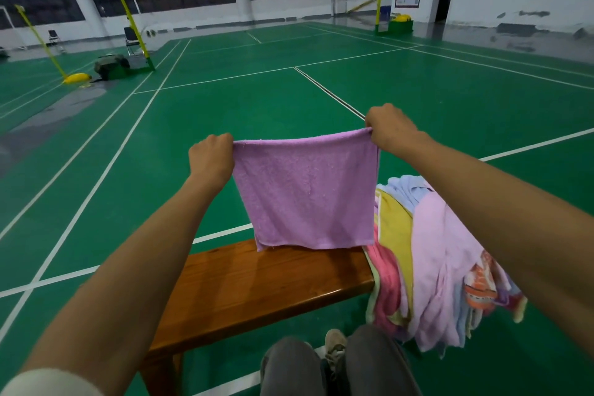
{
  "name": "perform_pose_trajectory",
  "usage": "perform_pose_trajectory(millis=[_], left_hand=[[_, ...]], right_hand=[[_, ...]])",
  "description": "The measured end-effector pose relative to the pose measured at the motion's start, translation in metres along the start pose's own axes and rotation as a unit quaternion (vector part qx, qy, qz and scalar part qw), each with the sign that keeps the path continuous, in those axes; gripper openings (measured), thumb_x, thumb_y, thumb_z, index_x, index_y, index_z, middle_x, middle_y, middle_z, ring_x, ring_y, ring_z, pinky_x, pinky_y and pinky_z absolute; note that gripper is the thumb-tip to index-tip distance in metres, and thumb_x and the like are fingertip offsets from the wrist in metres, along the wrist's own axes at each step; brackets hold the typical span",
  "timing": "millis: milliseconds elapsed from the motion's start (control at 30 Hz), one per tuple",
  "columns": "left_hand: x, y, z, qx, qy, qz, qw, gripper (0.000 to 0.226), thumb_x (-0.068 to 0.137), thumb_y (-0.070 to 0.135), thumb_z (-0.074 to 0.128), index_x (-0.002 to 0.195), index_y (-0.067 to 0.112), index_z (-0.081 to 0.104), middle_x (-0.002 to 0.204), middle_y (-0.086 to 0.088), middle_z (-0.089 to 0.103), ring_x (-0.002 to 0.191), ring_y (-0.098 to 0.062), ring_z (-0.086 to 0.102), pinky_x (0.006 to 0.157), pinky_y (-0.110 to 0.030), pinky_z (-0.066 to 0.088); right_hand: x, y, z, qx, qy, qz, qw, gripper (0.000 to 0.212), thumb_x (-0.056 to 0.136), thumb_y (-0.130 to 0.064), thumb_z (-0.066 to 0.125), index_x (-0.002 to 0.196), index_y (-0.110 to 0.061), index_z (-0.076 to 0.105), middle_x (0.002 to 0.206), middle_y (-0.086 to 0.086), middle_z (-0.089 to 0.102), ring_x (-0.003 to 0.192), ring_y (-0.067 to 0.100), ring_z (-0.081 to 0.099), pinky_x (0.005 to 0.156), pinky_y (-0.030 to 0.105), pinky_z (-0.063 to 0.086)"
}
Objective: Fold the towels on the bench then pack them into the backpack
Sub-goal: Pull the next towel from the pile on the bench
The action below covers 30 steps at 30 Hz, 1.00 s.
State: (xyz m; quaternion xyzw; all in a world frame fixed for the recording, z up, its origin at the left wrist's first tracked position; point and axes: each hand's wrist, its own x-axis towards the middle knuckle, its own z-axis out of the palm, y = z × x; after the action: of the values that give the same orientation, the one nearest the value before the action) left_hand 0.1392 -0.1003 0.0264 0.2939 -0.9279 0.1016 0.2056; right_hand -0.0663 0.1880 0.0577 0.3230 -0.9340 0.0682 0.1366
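A purple towel (307, 193) hangs in the air over the wooden bench (257, 286), folded double, its lower edge just touching the bench top. My left hand (210, 159) pinches its upper left corner and my right hand (390, 128) pinches its upper right corner, stretching the top edge flat. A heap of unfolded towels (430, 254), pink, yellow, light blue and patterned, lies over the right end of the bench and hangs down its side. No backpack is clearly in view near me.
The bench stands on a green badminton court floor (289, 100). My knees and a shoe (334, 347) are below the bench edge. Far left are a net post with yellow base (75, 78), a dark bag (111, 64) and chairs (131, 40).
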Motion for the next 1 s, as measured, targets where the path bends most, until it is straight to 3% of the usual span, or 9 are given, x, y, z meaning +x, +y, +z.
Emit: perform_pose_trajectory(millis=[133, 233, 600, 767, 1000], left_hand=[[0.000, 0.006, -0.003, 0.025, -0.012, 0.021, 0.999, 0.017, 0.092, 0.005, 0.050, 0.104, 0.009, 0.060, 0.098, -0.016, 0.068, 0.089, -0.037, 0.067, 0.073, -0.040, 0.049], [-0.001, 0.012, -0.005, 0.031, -0.008, 0.034, 0.999, 0.017, 0.092, 0.005, 0.049, 0.106, 0.008, 0.058, 0.102, -0.017, 0.068, 0.092, -0.037, 0.066, 0.071, -0.038, 0.044], [0.003, 0.008, -0.005, 0.021, 0.007, 0.006, 1.000, 0.016, 0.086, 0.001, 0.050, 0.084, 0.013, 0.060, 0.080, -0.010, 0.065, 0.075, -0.033, 0.065, 0.073, -0.039, 0.052], [0.001, 0.011, -0.010, 0.027, 0.011, -0.002, 1.000, 0.016, 0.085, -0.001, 0.051, 0.082, 0.014, 0.055, 0.081, -0.009, 0.064, 0.077, -0.034, 0.064, 0.071, -0.037, 0.044], [0.002, 0.006, -0.007, -0.005, 0.023, -0.019, 1.000, 0.015, 0.087, 0.001, 0.054, 0.096, 0.013, 0.056, 0.086, -0.010, 0.064, 0.079, -0.032, 0.063, 0.073, -0.038, 0.045]], right_hand=[[0.001, 0.003, 0.001, -0.015, 0.014, 0.004, 1.000, 0.029, 0.089, 0.008, 0.055, 0.068, -0.010, 0.048, 0.071, 0.010, 0.051, 0.067, 0.027, 0.056, 0.063, 0.038, 0.045], [0.002, 0.004, 0.001, -0.013, 0.023, 0.009, 1.000, 0.033, 0.091, 0.005, 0.057, 0.065, -0.011, 0.044, 0.071, 0.010, 0.051, 0.071, 0.030, 0.059, 0.065, 0.041, 0.050], [0.005, 0.012, 0.007, 0.018, 0.009, 0.051, 0.998, 0.010, 0.091, 0.001, 0.062, 0.087, -0.007, 0.066, 0.080, 0.011, 0.062, 0.073, 0.028, 0.063, 0.074, 0.048, 0.060], [0.004, 0.009, 0.008, -0.019, 0.000, 0.033, 0.999, 0.010, 0.090, 0.000, 0.062, 0.087, -0.008, 0.059, 0.078, 0.009, 0.056, 0.074, 0.027, 0.060, 0.067, 0.039, 0.054], [0.006, 0.010, 0.011, -0.005, -0.014, 0.032, 0.999, 0.011, 0.089, -0.002, 0.064, 0.089, -0.010, 0.056, 0.083, 0.009, 0.057, 0.075, 0.026, 0.059, 0.068, 0.040, 0.054]])
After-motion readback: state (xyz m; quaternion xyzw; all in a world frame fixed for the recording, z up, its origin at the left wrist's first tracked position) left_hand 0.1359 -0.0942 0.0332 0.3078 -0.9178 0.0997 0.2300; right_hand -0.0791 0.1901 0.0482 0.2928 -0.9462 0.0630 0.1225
